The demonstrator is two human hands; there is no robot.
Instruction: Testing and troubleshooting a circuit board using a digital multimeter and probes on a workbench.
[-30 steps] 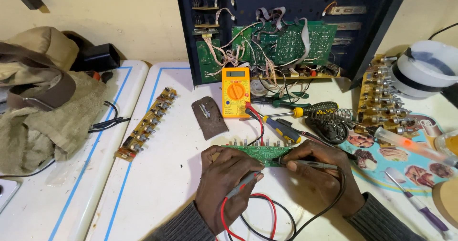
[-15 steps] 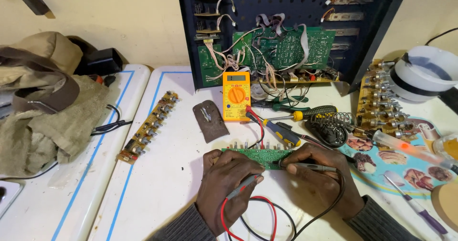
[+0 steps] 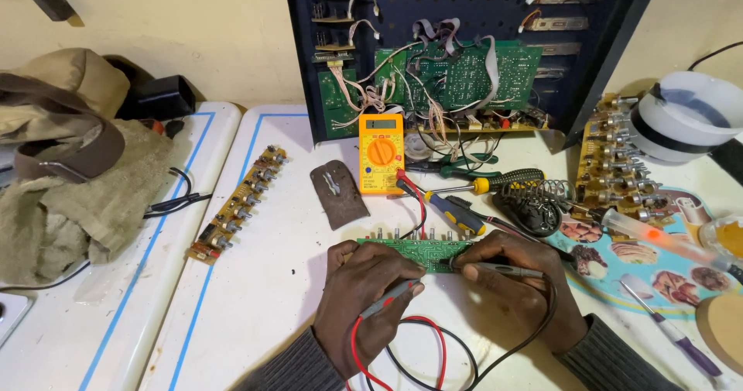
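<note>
1. The left hand (image 3: 364,294) is closed around a red probe (image 3: 391,296), its tip angled toward the green circuit board (image 3: 418,252) that lies flat on the white table (image 3: 271,282), close in front of the person.

2. The right hand (image 3: 515,290) is pinched on a black probe (image 3: 495,268), held nearly level with its tip at the board's 3 o'clock end. Both hands rest partly on the board's near edge.

3. At 12 o'clock from the board stands a yellow multimeter (image 3: 381,152); red and black leads (image 3: 402,344) loop back from the probes across the table toward the person.

4. Just past the board at 1 o'clock lie a yellow-and-blue screwdriver (image 3: 457,214) and a soldering iron stand (image 3: 538,201). At 10 o'clock sits a long brown strip board (image 3: 238,205) studded with knobs, well apart from the hands.

5. What could go wrong, to my eye: a probe tip could skid and bridge two neighbouring solder points, because the pins sit tightly packed and the board is only held down by the hands.

6. The slack leads could snag a wrist and tug a probe off its point.

7. Whether either tip truly touches metal, I cannot tell; the fingers hide it.
</note>
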